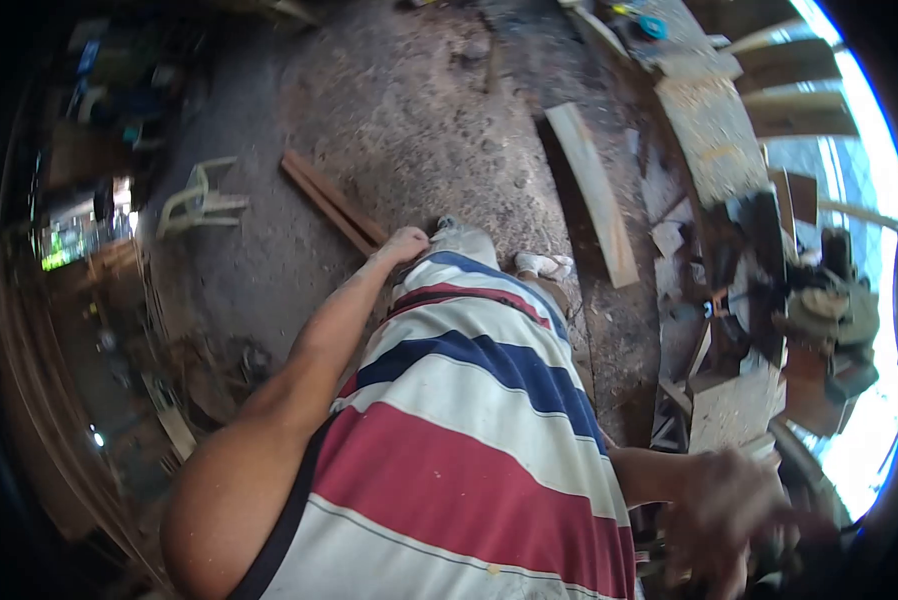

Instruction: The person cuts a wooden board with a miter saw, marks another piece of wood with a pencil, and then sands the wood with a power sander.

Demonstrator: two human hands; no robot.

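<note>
My left hand (406, 243) hangs low beside the hem of the striped shirt (459, 430), its fingers curled in and no object showing in them. Just beyond it, two reddish-brown wooden strips (331, 200) lie on the floor, their near ends close to the hand. Out to the right side, my right hand (724, 510) is smeared by motion, so its fingers do not show clearly. A pale block or board (734, 405) with dust on it sits a little past that hand, among wood scraps.
A long pale plank (594, 195) lies ahead on the right. Farther right stand a dusty workbench (714, 130) and a machine (834, 310). A pale plastic chair (201, 200) is on the left. Stacked timber (54, 400) lines the left edge. The floor (399, 100) is rough and stained.
</note>
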